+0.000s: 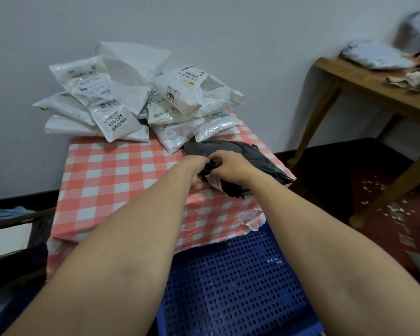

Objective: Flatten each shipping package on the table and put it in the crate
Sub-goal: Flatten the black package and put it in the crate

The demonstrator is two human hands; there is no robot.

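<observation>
A black shipping package (250, 161) lies on the right side of the table with the red and white checked cloth (112, 180). My left hand (194, 169) and my right hand (228, 166) meet at its near end, and both pinch the crumpled black plastic there. A white label shows just under my right hand. Several white shipping packages (131, 98) are heaped at the back of the table against the wall. The blue perforated crate (235, 282) stands on the floor in front of the table, below my forearms.
A wooden table (374, 86) with more packages and crumpled paper stands at the right. White paper scraps litter the dark red floor (383, 197) under it. A dark shelf edge (15, 219) sits at the left. The cloth's front right corner is torn.
</observation>
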